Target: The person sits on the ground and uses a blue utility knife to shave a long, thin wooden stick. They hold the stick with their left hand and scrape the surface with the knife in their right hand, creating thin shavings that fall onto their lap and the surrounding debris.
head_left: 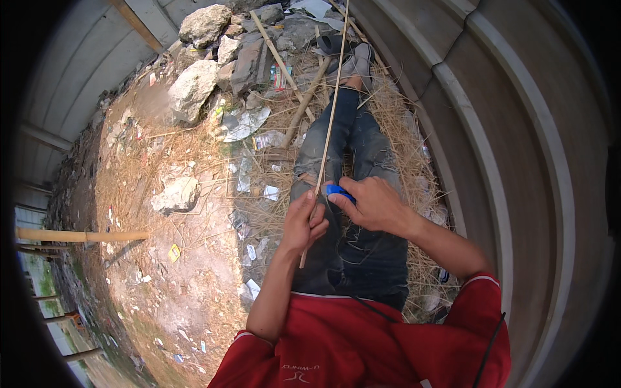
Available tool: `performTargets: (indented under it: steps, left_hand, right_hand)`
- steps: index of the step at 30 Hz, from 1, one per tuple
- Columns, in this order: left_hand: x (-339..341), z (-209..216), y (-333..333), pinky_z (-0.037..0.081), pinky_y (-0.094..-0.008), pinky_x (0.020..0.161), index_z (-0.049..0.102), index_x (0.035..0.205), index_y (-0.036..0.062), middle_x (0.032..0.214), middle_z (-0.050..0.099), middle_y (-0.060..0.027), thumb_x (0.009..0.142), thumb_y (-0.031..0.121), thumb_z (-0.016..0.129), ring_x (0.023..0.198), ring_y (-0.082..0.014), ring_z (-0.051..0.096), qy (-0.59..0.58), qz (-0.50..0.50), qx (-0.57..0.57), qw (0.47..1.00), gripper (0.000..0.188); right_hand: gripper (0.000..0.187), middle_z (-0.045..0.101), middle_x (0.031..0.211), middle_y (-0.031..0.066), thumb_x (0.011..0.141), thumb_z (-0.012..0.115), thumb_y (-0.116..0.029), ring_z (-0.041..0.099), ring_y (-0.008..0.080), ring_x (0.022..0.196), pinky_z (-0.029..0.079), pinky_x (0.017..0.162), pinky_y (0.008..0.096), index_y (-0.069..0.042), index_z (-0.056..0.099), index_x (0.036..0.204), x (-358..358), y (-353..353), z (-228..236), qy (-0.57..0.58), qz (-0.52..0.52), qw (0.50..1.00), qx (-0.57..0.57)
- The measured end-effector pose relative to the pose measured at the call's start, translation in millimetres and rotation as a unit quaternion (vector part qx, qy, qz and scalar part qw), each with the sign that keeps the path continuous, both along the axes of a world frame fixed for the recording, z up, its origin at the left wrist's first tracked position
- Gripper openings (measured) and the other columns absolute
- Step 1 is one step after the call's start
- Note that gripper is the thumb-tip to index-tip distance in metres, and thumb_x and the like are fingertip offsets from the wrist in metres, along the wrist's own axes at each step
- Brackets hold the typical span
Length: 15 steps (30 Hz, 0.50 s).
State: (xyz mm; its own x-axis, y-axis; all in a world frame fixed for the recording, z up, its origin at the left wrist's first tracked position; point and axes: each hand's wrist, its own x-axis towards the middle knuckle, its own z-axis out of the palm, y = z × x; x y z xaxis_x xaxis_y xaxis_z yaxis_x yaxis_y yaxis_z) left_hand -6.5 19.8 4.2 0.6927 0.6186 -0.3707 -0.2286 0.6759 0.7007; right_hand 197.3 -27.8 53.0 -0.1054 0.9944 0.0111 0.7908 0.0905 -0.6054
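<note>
A long, thin strip of pale wood or bamboo (331, 123) stands nearly upright in the view, from the top edge down to my lap. My left hand (303, 223) is closed round its lower part, and a short end sticks out below the fist. Close beside it, my right hand (375, 204) grips a small blue tool (335, 190), with the thumb along it. The tool's front lies near the strip just above my left fingers. Its working end is too small to make out, and whether it touches the strip I cannot tell.
My legs in worn dark jeans (346, 149) stretch ahead over dry straw (407, 155). Corrugated metal sheeting (517, 161) rises close on the right. Rocks (194, 90), bamboo poles (275, 58) and litter lie ahead and left. Another pole (84, 236) juts in from the left.
</note>
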Motion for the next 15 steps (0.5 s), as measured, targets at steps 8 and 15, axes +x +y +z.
performTargets:
  steps: [8,15]
  left_hand:
    - [-2,1,-1,0.023,-0.0222,0.042,0.037,0.159,0.0097,0.06,0.029,0.0052,0.112,0.046,0.04,0.044,-0.0051,0.021,-0.018,-0.006,0.022,1.0,0.06]
    - [-23,-3,-31,0.022,-0.0216,0.042,0.041,0.157,0.0096,0.059,0.029,0.0065,0.111,0.046,0.043,0.044,-0.0048,0.016,0.003,-0.051,-0.007,0.999,0.058]
  right_hand:
    - [0.04,0.069,0.073,0.0224,0.101,0.059,-0.043,0.067,0.0472,0.072,0.051,0.065,0.0563,-0.003,0.063,0.097,-7,5,-19,-0.026,0.024,0.999,0.042]
    - [0.048,0.065,0.072,0.0259,0.104,0.055,-0.047,0.066,0.0468,0.072,0.05,0.068,0.0523,-0.001,0.068,0.098,67,66,-14,0.039,-0.249,0.963,0.098]
